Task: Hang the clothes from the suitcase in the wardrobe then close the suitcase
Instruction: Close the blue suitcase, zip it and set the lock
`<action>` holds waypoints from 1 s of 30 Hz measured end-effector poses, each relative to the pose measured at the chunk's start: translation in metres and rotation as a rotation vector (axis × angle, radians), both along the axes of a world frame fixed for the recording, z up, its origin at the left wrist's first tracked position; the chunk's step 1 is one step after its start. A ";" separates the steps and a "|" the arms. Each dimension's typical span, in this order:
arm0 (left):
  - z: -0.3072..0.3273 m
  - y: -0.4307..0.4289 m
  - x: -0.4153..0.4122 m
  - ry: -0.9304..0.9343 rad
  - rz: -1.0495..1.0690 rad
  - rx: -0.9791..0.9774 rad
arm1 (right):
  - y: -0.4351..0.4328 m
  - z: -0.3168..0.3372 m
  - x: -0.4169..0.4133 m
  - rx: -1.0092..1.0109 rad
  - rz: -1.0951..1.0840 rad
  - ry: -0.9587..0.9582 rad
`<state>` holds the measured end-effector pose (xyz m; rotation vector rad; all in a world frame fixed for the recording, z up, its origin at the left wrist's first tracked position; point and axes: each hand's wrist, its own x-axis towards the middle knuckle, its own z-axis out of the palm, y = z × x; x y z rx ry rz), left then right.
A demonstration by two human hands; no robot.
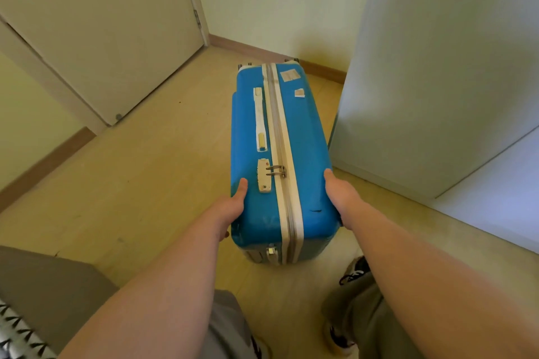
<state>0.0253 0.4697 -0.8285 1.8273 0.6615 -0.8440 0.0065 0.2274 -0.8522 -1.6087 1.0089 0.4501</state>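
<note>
A person bends over a blue suitcase [303, 140], zipped shut and standing on its narrow edge on the floor [145, 183], just beside what looks to be the white wardrobe [437, 67] on the right. The left hand [233, 204] and right hand [339, 198] grip the near end from either side, with thumbs on top and fingers hidden down the faces. The case's long axis runs straight away towards the corner, both hands equally close, so tipping it flat to open it seems likely to come next.
</note>
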 end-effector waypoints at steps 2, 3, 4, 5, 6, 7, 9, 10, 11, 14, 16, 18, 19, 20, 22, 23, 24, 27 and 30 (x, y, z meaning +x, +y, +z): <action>-0.006 -0.005 -0.001 0.016 0.004 -0.024 | 0.006 -0.001 0.000 -0.007 -0.010 0.012; -0.005 -0.008 -0.002 0.014 -0.004 -0.020 | 0.008 -0.002 0.000 -0.012 -0.027 0.023; -0.005 -0.010 -0.003 0.003 -0.005 -0.012 | 0.011 -0.001 -0.001 -0.018 -0.044 0.035; -0.004 -0.012 -0.004 -0.008 -0.003 -0.004 | 0.013 -0.002 -0.001 -0.031 -0.055 0.038; -0.002 -0.013 -0.005 -0.002 0.002 -0.010 | 0.014 -0.001 -0.001 -0.044 -0.059 0.034; -0.001 -0.013 -0.003 0.005 0.014 -0.022 | 0.016 0.001 0.000 -0.051 -0.061 0.020; 0.006 -0.012 -0.002 -0.001 0.040 -0.068 | 0.021 0.010 -0.001 -0.068 -0.041 -0.025; 0.010 -0.011 0.001 -0.020 0.052 -0.084 | 0.023 0.018 -0.001 -0.112 -0.003 -0.048; 0.016 -0.010 0.005 -0.048 0.065 -0.097 | 0.025 0.028 0.000 -0.171 0.033 -0.078; 0.051 -0.006 0.020 -0.195 0.115 -0.036 | 0.027 0.066 0.004 -0.278 0.042 -0.236; 0.094 -0.006 0.021 -0.364 0.127 0.066 | 0.028 0.093 0.008 -0.247 0.022 -0.434; 0.128 -0.003 0.027 -0.579 0.189 0.063 | 0.026 0.125 0.018 -0.169 0.028 -0.679; 0.144 0.001 0.031 -0.694 0.239 -0.009 | 0.023 0.143 0.026 -0.130 0.046 -0.797; 0.155 0.006 0.034 -0.796 0.269 -0.111 | 0.017 0.161 0.034 -0.113 0.087 -0.887; 0.165 0.014 0.039 -0.886 0.245 -0.241 | 0.006 0.189 0.044 -0.149 0.200 -0.984; 0.164 0.014 0.040 -0.879 0.207 -0.258 | 0.001 0.197 0.047 -0.206 0.233 -0.962; 0.164 0.011 0.040 -0.837 0.183 -0.237 | -0.001 0.202 0.048 -0.292 0.245 -0.865; 0.162 -0.002 0.036 -0.660 0.192 -0.184 | 0.000 0.200 0.048 -0.459 0.227 -0.551; 0.161 -0.001 0.041 -0.700 0.249 -0.311 | -0.005 0.198 0.053 -0.290 0.193 -0.638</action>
